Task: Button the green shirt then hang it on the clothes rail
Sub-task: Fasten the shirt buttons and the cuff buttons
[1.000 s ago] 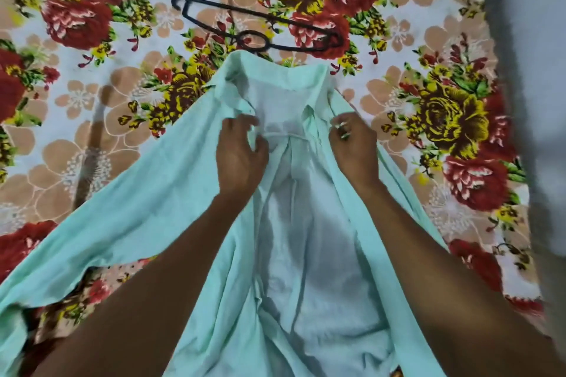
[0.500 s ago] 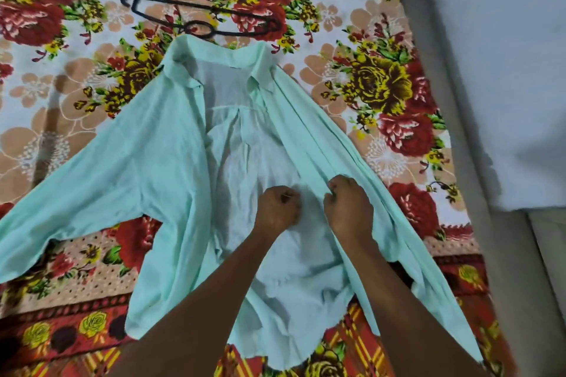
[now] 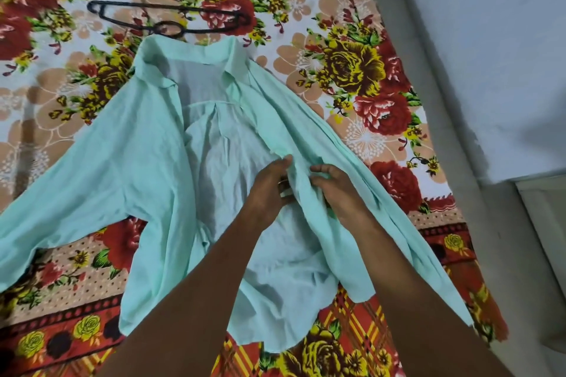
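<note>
A pale green shirt lies spread open, front side up, on a bed covered with a floral bedsheet printed in red, yellow and tan flowers. The shirt's collar points away from the person, well beyond the fingers, and its paler inside back panel shows between the two open front halves.

Both bare forearms reach in from the bottom of the view and meet near the middle of the shirt. The left hand has its fingers bunched together and pinched on the edge of the shirt's right-side front panel, with a fold of cloth caught between thumb and fingertips. The right hand sits just beside it, with the same fold running between the two hands. Its fingers are curled onto the fold, and cloth drapes over the lower part of the hand. Whether a button or a buttonhole lies under either hand cannot be told.

To the left of the fingers, one sleeve stretches flat toward the left edge of the view. To the right of the fingers, the other front half and sleeve run down toward the near corner of the bed.

A black hanger lies flat on the bedsheet well beyond the fingers, its hook touching the top of the collar. A pale grey wall runs along the bed, right of the fingers.
</note>
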